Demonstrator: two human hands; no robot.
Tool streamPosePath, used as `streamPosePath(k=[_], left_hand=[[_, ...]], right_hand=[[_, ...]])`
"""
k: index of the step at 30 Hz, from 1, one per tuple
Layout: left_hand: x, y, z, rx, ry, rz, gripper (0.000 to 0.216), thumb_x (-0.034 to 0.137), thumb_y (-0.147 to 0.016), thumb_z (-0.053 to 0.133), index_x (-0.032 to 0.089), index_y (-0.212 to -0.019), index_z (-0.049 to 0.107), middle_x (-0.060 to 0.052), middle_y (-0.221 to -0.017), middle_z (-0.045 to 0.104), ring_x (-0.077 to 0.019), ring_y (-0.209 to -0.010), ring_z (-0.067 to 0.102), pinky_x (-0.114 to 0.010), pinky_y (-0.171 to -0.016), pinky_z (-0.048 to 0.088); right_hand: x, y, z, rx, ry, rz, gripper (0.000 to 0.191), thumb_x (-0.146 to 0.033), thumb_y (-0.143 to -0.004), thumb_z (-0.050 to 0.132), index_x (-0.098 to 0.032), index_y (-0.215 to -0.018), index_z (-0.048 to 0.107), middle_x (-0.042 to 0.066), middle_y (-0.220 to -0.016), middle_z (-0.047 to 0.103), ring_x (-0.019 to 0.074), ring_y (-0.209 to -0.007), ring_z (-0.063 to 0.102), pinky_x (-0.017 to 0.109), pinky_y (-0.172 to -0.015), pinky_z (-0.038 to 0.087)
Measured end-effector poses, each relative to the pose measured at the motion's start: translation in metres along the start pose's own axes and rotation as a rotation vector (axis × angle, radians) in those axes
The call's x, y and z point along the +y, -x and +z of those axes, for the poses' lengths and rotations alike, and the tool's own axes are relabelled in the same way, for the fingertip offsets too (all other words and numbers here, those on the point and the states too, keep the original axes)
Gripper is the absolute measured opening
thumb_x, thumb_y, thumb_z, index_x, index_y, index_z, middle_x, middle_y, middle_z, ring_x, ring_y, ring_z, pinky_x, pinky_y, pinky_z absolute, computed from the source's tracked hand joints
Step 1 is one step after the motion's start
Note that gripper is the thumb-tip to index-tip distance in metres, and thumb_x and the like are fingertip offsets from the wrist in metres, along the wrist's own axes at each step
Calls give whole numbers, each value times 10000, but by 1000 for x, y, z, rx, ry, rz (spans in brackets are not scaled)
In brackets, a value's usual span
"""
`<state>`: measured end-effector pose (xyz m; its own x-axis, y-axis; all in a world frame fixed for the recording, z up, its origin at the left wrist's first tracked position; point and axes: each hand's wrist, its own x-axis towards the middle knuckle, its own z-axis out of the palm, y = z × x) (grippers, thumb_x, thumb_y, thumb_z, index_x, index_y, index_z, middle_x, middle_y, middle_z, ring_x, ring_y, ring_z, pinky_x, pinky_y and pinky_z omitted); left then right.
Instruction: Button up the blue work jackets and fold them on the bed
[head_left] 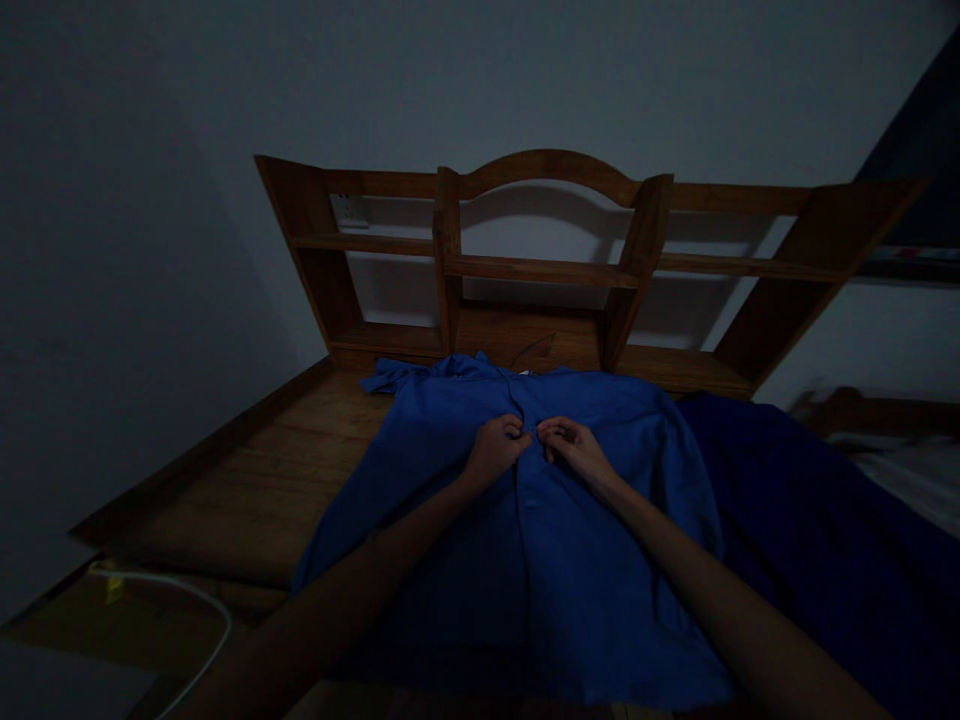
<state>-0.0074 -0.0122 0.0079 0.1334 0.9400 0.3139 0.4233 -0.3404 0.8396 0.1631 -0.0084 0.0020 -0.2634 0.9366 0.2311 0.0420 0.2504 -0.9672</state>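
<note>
A blue shirt lies spread on a wooden desk, its collar toward the back and its front opening running down the middle. My left hand pinches the shirt's edge at that opening, high on the front. Just to its right, my right hand has its fingers closed on the cloth of the other front edge. The fingertips of both hands nearly meet. Whether a button sits between them is too small and dark to tell.
Behind the shirt stands a wooden shelf unit against the wall. Dark blue cloth lies at the right. Bare wooden desktop shows at the left, with a white cable near the front left corner. A wall socket sits behind the left shelf.
</note>
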Motion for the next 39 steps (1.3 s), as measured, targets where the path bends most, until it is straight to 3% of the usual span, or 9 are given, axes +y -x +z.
streamPosePath(k=[22,33,39], left_hand=[[-2,-1,0,-8,21,-18,181,310,-715,600,142,-755,543,1,-707,587,-107,-635,558,-204,-595,407],[-13,-4,5,-80,162,-85,167,287,-727,563,145,-812,539,-11,-767,609,-97,-613,556,-189,-540,408],[-11,-4,4,-46,111,-42,151,276,-716,588,143,-768,539,0,-717,593,-101,-644,557,-191,-587,415]], right_hand=[[-4,1,2,0,-13,14,277,-341,-711,627,-147,-901,576,17,-777,589,76,-496,502,227,-508,371],[-8,3,3,4,-3,14,220,-309,-719,595,-150,-869,567,-7,-687,566,85,-504,506,227,-525,371],[-8,2,3,-12,-12,26,224,-303,-712,591,-153,-876,566,-22,-622,536,89,-492,493,227,-512,363]])
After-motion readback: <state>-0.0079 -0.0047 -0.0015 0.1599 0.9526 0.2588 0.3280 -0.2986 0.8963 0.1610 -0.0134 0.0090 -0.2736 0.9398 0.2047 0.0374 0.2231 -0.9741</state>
